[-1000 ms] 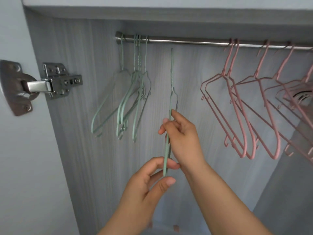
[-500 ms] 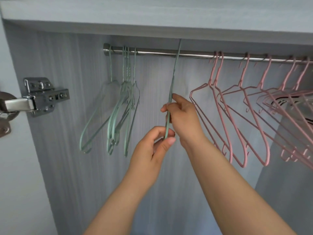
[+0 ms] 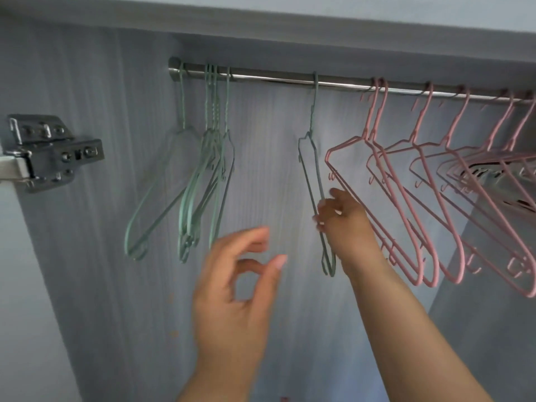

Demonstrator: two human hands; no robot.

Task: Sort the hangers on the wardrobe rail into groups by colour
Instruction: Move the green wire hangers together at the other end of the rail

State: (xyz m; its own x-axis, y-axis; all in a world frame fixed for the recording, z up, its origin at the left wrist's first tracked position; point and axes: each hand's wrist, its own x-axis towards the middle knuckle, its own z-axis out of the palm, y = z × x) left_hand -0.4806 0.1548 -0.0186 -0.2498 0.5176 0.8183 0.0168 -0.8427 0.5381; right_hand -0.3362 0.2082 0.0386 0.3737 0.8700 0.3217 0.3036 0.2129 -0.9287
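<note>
Lone green hanger (image 3: 314, 181): hooked on rail (image 3: 290, 78) between green hangers (image 3: 203, 181) and pink hangers (image 3: 406, 198).
Right hand (image 3: 340, 224): grips its wire, probably steadying it.
Left hand (image 3: 240, 285): loosely curled, empty.

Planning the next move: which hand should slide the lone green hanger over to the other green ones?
Probably the right hand: it grips the lone green hanger, hooked on the rail. The left hand hangs free below, holding nothing.

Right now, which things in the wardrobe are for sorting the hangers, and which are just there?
For the job: green hangers, lone green hanger held by the right hand, pink hangers, rail, empty left hand.
Just there: door hinge, back panel.
</note>
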